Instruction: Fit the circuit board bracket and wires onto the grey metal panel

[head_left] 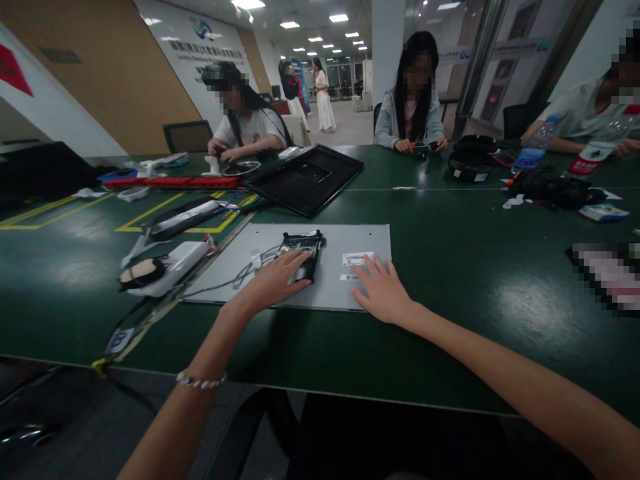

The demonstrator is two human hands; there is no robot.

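Observation:
A flat grey display panel (325, 293) lies on the green table in front of me. On it sits a black-framed circuit board (300, 245), with grey cables (245, 271) running off to its left. My left hand (280, 277) rests over the near part of the board, fingers stretched out. To the right, my right hand (383, 290) lies spread on the panel's near right corner, its fingertips by two white labels (357, 259). Neither hand has its fingers closed round anything.
Behind the panel lies a black monitor housing (310, 179). A white device with a black strap (175, 267) and a dark tool-like bundle (185, 217) lie at left. Bottles (537, 143), a black case (470, 163) and black cables (555, 190) stand at far right. Several people sit opposite.

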